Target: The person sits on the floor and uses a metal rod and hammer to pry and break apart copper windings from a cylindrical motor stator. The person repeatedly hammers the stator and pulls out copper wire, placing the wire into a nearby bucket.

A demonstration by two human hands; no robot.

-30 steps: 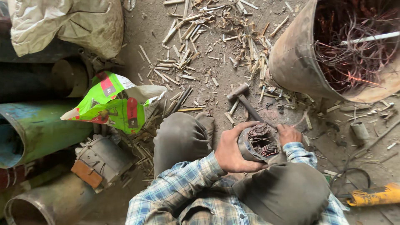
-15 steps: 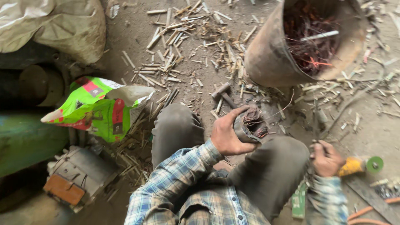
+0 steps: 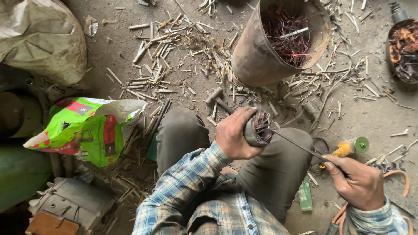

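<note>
Down over the person's knees, the left hand (image 3: 235,135) is clenched around a small motor stator (image 3: 257,128) whose copper windings show at its open end. The right hand (image 3: 359,182) grips a thin metal rod (image 3: 298,146), whose tip reaches into the windings. Both sleeves are blue plaid. A hammer (image 3: 217,101) lies on the ground just beyond the stator, among scattered wood slivers. Farther off stands a rusty bucket (image 3: 257,61) filled with copper wire. A green bag (image 3: 87,128) lies to the left, and a yellow grinder (image 3: 350,147) sits near the right hand.
</note>
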